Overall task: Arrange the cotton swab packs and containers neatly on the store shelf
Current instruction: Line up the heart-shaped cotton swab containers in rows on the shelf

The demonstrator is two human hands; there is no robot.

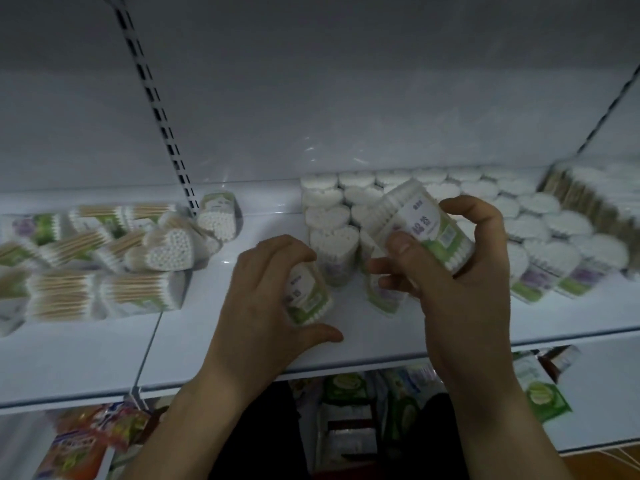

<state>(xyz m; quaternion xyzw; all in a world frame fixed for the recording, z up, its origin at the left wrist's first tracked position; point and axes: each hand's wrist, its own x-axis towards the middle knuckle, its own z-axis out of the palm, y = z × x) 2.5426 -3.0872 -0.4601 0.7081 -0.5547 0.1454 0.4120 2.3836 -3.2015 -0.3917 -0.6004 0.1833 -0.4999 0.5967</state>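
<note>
Near the shelf (pixel 381 355) edge, left hand (pixel 263 289) grasping a swab pack (pixel 306 296), right hand (pixel 460 271) gripping a tilted container (pixel 420 226), rows (pixel 540 216) behind.

Can't read any txt for sure: just blurred blue chars on white-green label of swab pack (pixel 422 227) in right hand (pixel 464 278), similar smear on second pack (pixel 305 299) under left hand (pixel 265 292), prints on lower-shelf pkts (pixel 541 393) too soft.
</note>
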